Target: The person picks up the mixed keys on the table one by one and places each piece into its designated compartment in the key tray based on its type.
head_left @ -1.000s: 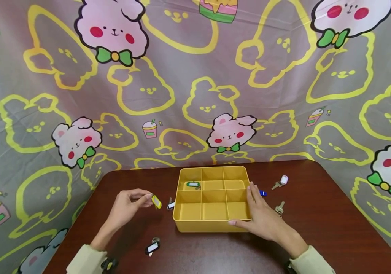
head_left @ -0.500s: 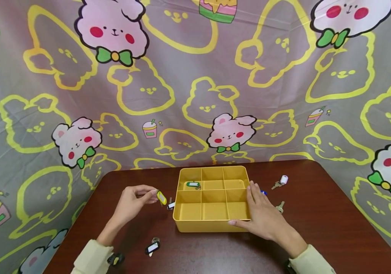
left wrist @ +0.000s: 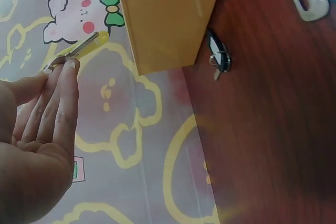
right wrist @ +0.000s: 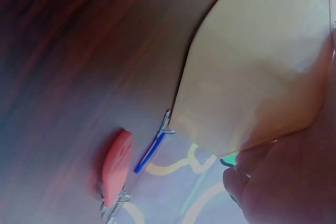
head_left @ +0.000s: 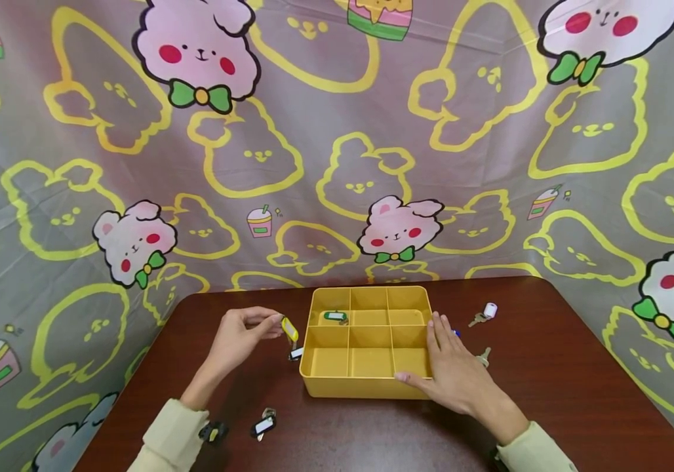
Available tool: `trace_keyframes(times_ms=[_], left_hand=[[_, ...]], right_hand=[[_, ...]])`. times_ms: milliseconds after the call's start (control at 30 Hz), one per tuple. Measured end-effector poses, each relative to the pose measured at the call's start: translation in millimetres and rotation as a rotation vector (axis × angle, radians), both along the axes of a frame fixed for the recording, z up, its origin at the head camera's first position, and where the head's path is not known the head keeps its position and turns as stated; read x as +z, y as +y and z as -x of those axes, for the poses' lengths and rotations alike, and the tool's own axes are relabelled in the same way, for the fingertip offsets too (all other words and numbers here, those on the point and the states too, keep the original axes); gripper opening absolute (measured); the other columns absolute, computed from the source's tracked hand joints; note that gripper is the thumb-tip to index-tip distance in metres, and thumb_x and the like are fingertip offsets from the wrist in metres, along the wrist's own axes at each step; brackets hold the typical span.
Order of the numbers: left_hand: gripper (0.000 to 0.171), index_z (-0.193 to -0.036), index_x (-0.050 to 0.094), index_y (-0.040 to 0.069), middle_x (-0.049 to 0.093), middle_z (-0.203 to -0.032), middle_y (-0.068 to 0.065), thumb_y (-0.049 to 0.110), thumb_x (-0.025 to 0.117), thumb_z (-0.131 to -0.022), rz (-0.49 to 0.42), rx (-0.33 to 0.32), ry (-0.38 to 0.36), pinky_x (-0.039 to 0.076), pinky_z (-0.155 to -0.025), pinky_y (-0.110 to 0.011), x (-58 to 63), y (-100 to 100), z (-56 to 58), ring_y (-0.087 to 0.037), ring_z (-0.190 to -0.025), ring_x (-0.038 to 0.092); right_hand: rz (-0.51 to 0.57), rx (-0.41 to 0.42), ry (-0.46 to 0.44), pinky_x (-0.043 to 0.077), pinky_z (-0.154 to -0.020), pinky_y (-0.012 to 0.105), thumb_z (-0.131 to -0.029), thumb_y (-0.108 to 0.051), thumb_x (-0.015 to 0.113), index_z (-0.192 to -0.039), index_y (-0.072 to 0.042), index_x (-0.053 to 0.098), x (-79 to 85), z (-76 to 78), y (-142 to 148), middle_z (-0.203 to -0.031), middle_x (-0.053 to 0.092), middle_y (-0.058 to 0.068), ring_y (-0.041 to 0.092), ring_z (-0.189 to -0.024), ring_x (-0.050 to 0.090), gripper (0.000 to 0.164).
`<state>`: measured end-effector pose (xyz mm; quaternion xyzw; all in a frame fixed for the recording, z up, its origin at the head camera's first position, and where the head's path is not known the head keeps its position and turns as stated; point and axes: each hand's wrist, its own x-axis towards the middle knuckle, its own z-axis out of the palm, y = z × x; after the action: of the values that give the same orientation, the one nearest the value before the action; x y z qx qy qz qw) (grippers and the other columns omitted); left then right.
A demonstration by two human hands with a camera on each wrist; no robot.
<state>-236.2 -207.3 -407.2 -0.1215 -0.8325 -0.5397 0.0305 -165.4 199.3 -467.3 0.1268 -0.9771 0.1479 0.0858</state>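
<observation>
My left hand (head_left: pixel 246 334) pinches a yellow key tag (head_left: pixel 290 329) between thumb and fingertips, raised beside the left wall of a yellow divided box (head_left: pixel 366 388). A metal key (left wrist: pixel 84 44) hangs on that tag in the left wrist view. A green key tag (head_left: pixel 335 316) with its key lies in the box's back left compartment. My right hand (head_left: pixel 457 367) rests on the box's front right corner, fingers straight along the right side and thumb at the front rim. A black key tag (head_left: pixel 296 354) lies on the table below the left hand, close to the box.
Another black key tag (head_left: pixel 263 425) lies nearer the front left. Right of the box are a white key tag (head_left: pixel 490 311), a blue key tag (right wrist: pixel 149 153) and a red key tag (right wrist: pixel 117 167). A patterned cloth (head_left: pixel 478 216) hangs behind the brown table (head_left: pixel 585 393).
My left hand has moved right and slightly up, bringing the yellow key tag closer to the box's left wall. My right hand has stayed on the box corner.
</observation>
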Motion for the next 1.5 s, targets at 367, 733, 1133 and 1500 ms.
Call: trace_keyframes(times_ms=[367, 733, 1133, 1500], left_hand=[[0.019, -0.108, 0.080, 0.001, 0.082, -0.100, -0.018, 0.018, 0.075, -0.099, -0.023, -0.026, 0.029, 0.066, -0.077, -0.034, 10.1, 12.4, 7.5, -0.017, -0.083, 0.081], [0.026, -0.110, 0.079, -0.002, 0.081, -0.102, -0.022, 0.021, 0.074, -0.100, -0.035, -0.059, 0.039, 0.066, -0.079, -0.036, 14.2, 25.0, 15.7, -0.022, -0.086, 0.081], [0.024, -0.109, 0.080, -0.001, 0.081, -0.100, -0.020, 0.021, 0.074, -0.100, -0.061, -0.069, 0.018, 0.066, -0.078, -0.034, 18.8, 38.8, 23.7, -0.023, -0.086, 0.081], [0.024, -0.110, 0.079, -0.004, 0.081, -0.102, -0.022, 0.017, 0.073, -0.100, -0.074, -0.096, 0.012, 0.066, -0.078, -0.035, 23.3, 53.6, 35.3, -0.032, -0.091, 0.081]], right_hand=[[0.053, 0.016, -0.040, 0.035, -0.124, 0.061, -0.090, -0.083, 0.056, -0.163, 0.009, 0.024, 1.2, -0.2, 1.0, -0.175, 0.013, 0.028, 0.046, -0.163, 0.016, 0.121], [0.078, 0.020, -0.045, 0.037, -0.123, 0.062, -0.088, -0.086, 0.055, -0.163, 0.008, 0.023, 0.4, -1.1, 1.9, -0.175, 0.012, 0.026, 0.045, -0.163, 0.016, 0.124], [0.082, 0.021, -0.035, 0.036, -0.123, 0.061, -0.088, -0.085, 0.055, -0.162, 0.010, 0.026, -2.1, -1.5, 2.2, -0.174, 0.013, 0.029, 0.047, -0.162, 0.017, 0.123], [0.104, 0.012, -0.077, 0.039, -0.121, 0.060, -0.086, -0.087, 0.055, -0.163, 0.008, 0.022, -0.4, -1.3, 1.9, -0.176, 0.009, 0.025, 0.045, -0.163, 0.015, 0.127]])
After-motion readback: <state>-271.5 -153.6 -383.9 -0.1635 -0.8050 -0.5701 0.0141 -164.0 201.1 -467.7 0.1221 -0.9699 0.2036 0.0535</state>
